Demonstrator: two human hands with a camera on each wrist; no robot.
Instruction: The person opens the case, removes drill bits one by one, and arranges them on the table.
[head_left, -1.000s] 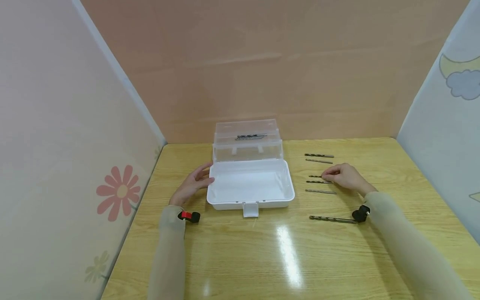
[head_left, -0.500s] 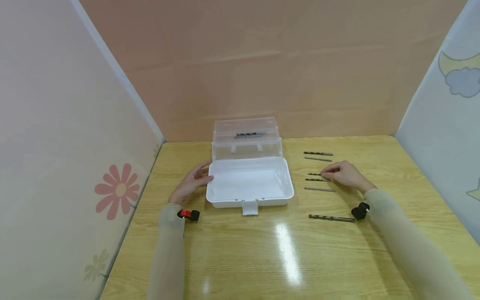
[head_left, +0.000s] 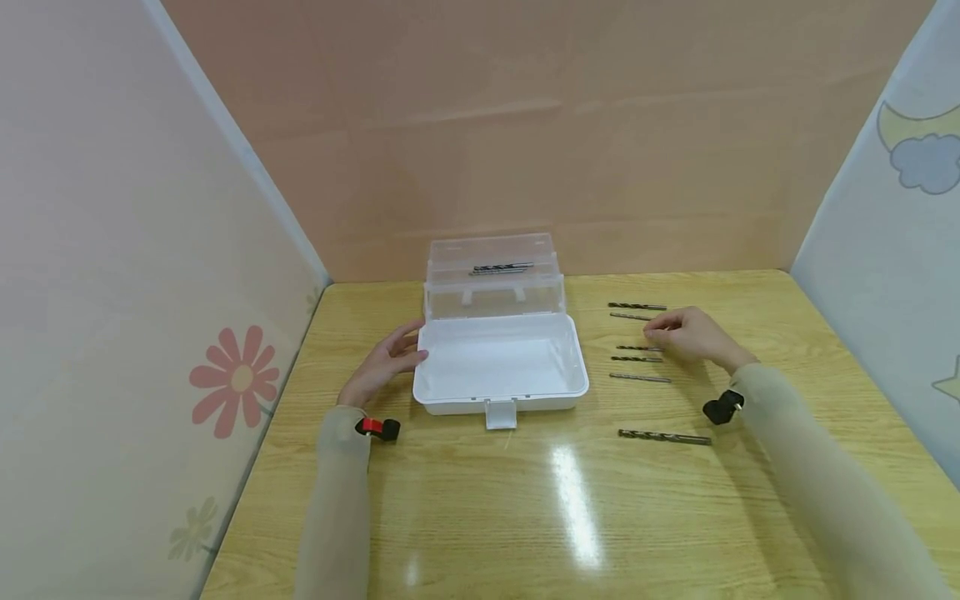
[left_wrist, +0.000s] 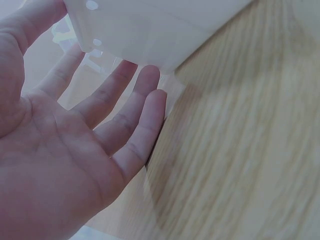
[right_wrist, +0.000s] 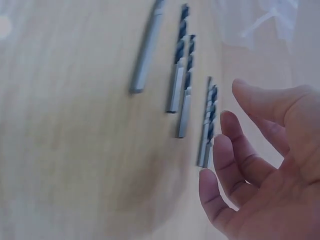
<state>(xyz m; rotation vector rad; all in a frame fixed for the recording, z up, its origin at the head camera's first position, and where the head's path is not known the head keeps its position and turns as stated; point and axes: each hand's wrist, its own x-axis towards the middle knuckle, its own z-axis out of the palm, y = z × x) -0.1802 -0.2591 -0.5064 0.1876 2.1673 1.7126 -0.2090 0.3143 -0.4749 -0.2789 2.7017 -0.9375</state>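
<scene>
A white plastic storage box [head_left: 498, 404] stands with its clear lid [head_left: 495, 246] swung back. My left hand [head_left: 382, 367] holds the box's left side, thumb over the rim and fingers along the outer wall [left_wrist: 135, 35]. Several drill bits lie right of the box. My right hand [head_left: 690, 337] hovers over the shank ends, between a thin grey drill bit [head_left: 628, 317] and a thin dark drill bit [head_left: 637, 347]. In the right wrist view its thumb and loosely bent fingers [right_wrist: 225, 155] stand apart with nothing between them.
A dark drill bit [head_left: 636, 306] lies farthest back, and a thick one [head_left: 663, 437] nearest the front. Between them are another dark bit [head_left: 636, 359] and a grey one [head_left: 640, 378]. More drill bits [head_left: 501, 268] rest in the lid. Walls enclose the wooden table [head_left: 465, 517].
My right hand has let go of the thin dark drill bit and moved back toward the two farthest bits. My left hand stays on the box.
</scene>
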